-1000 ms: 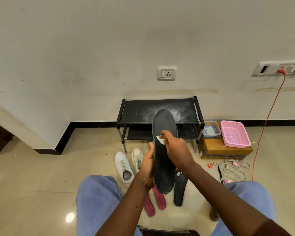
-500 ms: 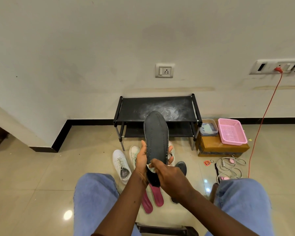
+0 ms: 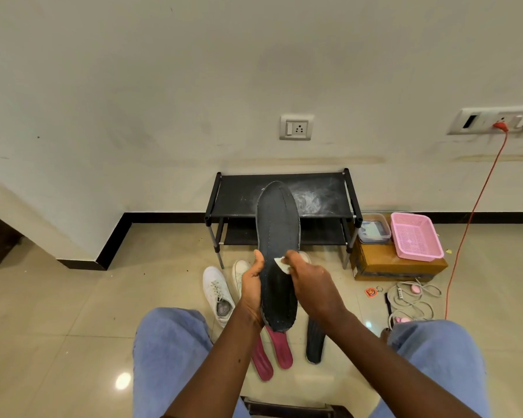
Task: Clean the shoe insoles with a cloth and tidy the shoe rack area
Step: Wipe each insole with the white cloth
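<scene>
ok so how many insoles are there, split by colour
black: 2, the held insole gripped by the left hand while the right hand pinches the cloth on it, and the floor insole
dark pink: 2, the pink insoles on the floor
total: 4

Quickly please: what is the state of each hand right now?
Left hand: grips the dark insole by its edge.
Right hand: pinches the white cloth against the insole.

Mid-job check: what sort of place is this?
Probably a home entryway or room corner: a low black shoe rack, white sneakers on the glossy tiled floor, and household wall sockets.
</scene>
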Motion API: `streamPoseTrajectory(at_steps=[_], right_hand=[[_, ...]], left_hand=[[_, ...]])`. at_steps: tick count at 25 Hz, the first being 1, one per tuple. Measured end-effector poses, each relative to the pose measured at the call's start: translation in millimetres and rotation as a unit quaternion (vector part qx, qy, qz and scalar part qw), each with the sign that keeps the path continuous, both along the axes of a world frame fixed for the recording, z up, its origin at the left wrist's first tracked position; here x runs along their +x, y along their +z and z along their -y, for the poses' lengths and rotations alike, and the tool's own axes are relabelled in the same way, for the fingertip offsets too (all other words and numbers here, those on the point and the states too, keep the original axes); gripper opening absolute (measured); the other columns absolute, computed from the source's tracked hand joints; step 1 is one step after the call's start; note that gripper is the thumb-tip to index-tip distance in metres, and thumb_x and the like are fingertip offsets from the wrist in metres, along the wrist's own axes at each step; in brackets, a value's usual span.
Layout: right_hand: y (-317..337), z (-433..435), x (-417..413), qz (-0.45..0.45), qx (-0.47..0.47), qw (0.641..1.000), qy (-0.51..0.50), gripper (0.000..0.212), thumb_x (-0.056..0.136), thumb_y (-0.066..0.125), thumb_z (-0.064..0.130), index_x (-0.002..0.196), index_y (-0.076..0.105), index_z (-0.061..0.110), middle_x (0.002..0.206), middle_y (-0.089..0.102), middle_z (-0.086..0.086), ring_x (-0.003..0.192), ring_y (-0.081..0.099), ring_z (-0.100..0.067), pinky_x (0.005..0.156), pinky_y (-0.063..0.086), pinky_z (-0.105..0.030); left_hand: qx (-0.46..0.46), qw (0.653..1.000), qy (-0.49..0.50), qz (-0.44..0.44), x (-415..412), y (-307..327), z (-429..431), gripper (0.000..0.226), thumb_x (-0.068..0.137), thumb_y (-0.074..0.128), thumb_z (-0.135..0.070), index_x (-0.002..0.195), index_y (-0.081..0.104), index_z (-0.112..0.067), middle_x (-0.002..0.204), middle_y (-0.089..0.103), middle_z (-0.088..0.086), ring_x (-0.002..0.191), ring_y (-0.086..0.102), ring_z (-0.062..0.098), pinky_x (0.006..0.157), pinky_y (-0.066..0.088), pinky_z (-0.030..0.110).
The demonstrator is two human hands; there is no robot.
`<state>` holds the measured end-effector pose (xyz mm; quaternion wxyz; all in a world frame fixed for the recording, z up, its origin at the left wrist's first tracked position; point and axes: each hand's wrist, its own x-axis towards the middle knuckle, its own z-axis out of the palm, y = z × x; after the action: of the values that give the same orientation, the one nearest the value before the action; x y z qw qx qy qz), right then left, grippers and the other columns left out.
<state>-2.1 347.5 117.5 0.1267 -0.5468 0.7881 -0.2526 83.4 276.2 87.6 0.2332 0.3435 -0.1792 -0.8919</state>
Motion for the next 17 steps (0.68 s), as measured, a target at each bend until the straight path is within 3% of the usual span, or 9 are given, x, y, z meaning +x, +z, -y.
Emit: streamPoseTrajectory(at_steps=[2,5,7,9,13,17], right_hand=[[-3,-15,10,0.031,-0.021,0.999,0.001,0.033,0.098,0.041,0.017,0.13,0.043,0.014,0.118,0.061,-0.01,0.102,0.063,-0.022,0.081,0.052,-0.025],[-10,-37,30,0.073,-0.072,0.995,0.006,0.031,0.095,0.046,0.019,0.125,0.051,0.012,0.108,0.067,-0.01,0.095,0.067,-0.019,0.077,0.053,-0.02],[-13,-44,40,0.09,-0.089,0.992,0.022,0.033,0.095,0.044,0.029,0.12,0.056,0.011,0.099,0.07,-0.01,0.085,0.07,-0.02,0.07,0.055,-0.02],[-17,-46,41,0.095,-0.111,0.989,0.036,0.04,0.094,0.038,0.039,0.117,0.057,0.012,0.092,0.072,-0.008,0.078,0.07,-0.018,0.067,0.053,-0.016],[-7,-37,33,0.091,-0.092,0.99,0.053,0.034,0.095,0.047,0.017,0.128,0.05,0.013,0.111,0.067,-0.011,0.097,0.066,-0.023,0.081,0.053,-0.025],[1,-1,23,0.069,-0.053,0.996,0.013,0.036,0.098,0.039,0.02,0.134,0.04,0.015,0.12,0.062,-0.008,0.104,0.062,-0.023,0.092,0.048,-0.03]], left_hand=[[0.004,1.0,0.02,-0.001,-4,3,0,0.059,0.089,0.04,-0.054,0.099,0.073,-0.006,0.095,0.07,0.015,0.085,0.067,0.029,0.088,0.05,0.039],[-0.015,0.997,0.071,0.002,-11,-1,5,0.065,0.097,0.034,-0.047,0.069,0.078,-0.009,0.075,0.073,0.01,0.063,0.07,0.023,0.06,0.058,0.03],[-0.028,0.996,0.08,0.013,-13,2,7,0.069,0.099,0.032,-0.046,0.059,0.077,-0.011,0.07,0.073,0.008,0.058,0.07,0.02,0.053,0.057,0.028],[-0.028,0.998,0.063,0.013,-12,5,7,0.073,0.099,0.029,-0.047,0.058,0.076,-0.01,0.067,0.072,0.009,0.055,0.069,0.02,0.051,0.056,0.026],[-0.015,0.998,0.057,-0.027,-10,12,7,0.066,0.097,0.03,-0.052,0.081,0.075,-0.005,0.075,0.073,0.013,0.061,0.07,0.023,0.056,0.057,0.033],[-0.001,0.997,0.039,-0.071,-11,10,-1,0.072,0.095,0.029,-0.055,0.075,0.078,-0.006,0.085,0.073,0.015,0.073,0.072,0.027,0.062,0.059,0.037]])
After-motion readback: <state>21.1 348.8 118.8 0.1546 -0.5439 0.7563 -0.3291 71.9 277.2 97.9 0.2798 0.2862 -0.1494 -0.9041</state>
